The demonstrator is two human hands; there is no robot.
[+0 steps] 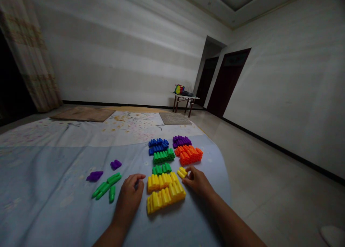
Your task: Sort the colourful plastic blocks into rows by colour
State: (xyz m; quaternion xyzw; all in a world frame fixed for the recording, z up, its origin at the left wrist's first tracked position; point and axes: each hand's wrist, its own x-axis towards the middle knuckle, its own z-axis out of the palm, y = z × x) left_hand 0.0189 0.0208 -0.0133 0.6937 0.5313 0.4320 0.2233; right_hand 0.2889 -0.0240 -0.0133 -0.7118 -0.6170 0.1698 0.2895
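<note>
My right hand has thumb and forefinger closed on the end of a small yellow plastic piece, low over the cloth. My left hand rests beside the yellow rows, its fingers curled but apart, with nothing visible in them. Between the hands lie stacked rows of yellow ridged plastic pieces. Behind them are a short green row, a larger green stack and a blue stack. Farther right sit an orange stack and a purple stack.
Left of my left hand lie several loose green pieces and purple pieces. A pale blue floral cloth covers the surface, whose rounded edge drops to the floor on the right. A small table stands by the far wall.
</note>
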